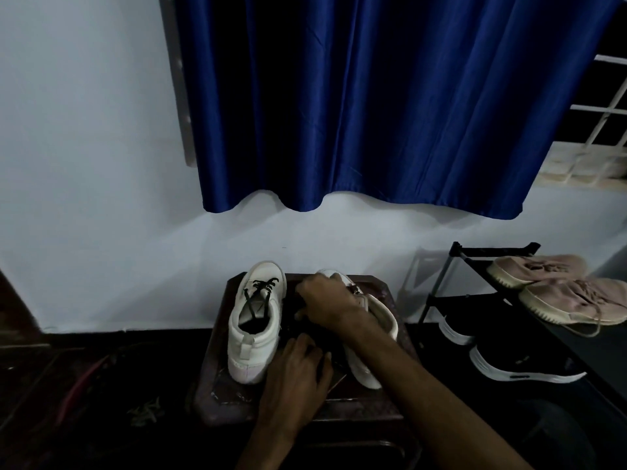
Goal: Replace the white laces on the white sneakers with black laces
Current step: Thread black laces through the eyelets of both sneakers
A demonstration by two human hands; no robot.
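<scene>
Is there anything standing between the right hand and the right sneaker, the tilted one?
Nothing visible does. The right hand lies on the tilted right sneaker, over its lacing area. The left hand is nearer the camera, beside the left sneaker, not in the way.

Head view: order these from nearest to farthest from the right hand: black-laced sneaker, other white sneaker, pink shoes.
1. Other white sneaker, under the right hand, which grips it.
2. Black-laced sneaker, just to the left.
3. Pink shoes, far right on the rack.

dim, underexposed wide-angle view; edges bend, floor murky.
</scene>
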